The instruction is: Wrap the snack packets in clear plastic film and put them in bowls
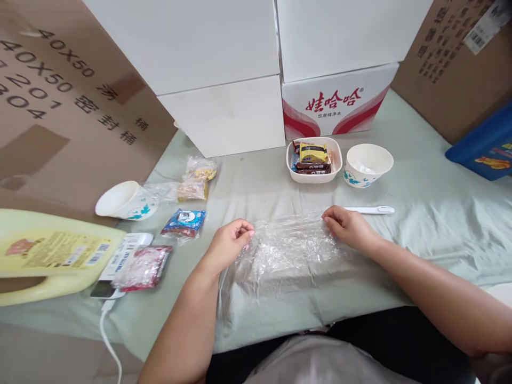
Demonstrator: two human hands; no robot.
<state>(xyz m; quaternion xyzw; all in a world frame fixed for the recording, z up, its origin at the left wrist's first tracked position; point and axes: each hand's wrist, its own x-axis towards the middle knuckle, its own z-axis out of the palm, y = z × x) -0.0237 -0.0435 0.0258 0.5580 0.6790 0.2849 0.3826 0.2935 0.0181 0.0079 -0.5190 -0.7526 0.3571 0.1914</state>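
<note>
Green cloth, hands pinching plastic wrap edges

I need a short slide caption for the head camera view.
Left hand and right hand pinch opposite edges of clear plastic wrap on a cloth-covered table.

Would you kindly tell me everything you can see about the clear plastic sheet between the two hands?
The clear plastic sheet is thin, see-through and crinkled, like cling film. It lies roughly flat on the pale green cloth near the table's front edge. The left hand pinches its left edge and the right hand pinches its upper right corner. Nothing lies on it.
</note>
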